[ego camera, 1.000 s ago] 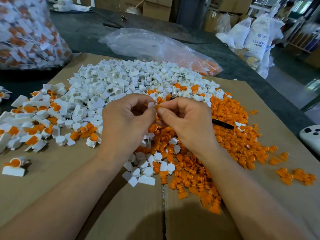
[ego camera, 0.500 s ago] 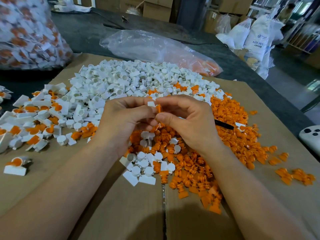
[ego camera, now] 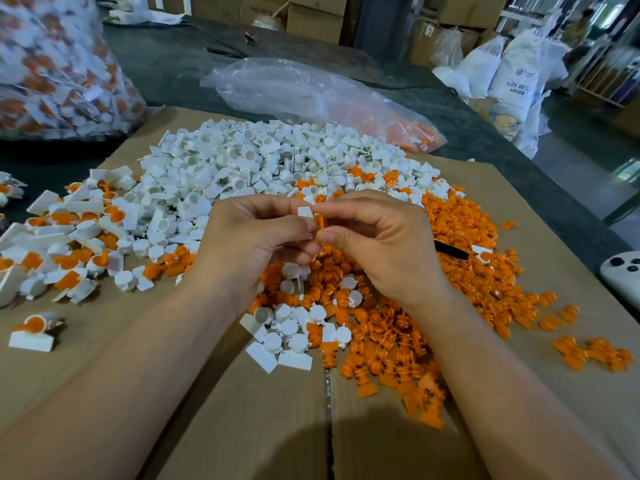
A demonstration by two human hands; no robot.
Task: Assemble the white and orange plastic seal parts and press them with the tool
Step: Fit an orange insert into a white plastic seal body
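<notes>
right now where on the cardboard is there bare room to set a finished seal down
Bare cardboard at the near middle, below the loose parts; also around the lone seal at left, and beyond the orange pile at far right. Crowded: the white pile and orange pile.

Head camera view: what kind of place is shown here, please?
Most likely a small factory or warehouse work area: loose heaps of white parts and orange parts on a cardboard sheet, stacked cardboard boxes behind, and large white sacks at the right.

right hand point(ego camera: 384, 251) nearer left hand point(ego camera: 252, 247), orange part point(ego camera: 319, 221) meeting white part point(ego camera: 304, 212)
</notes>
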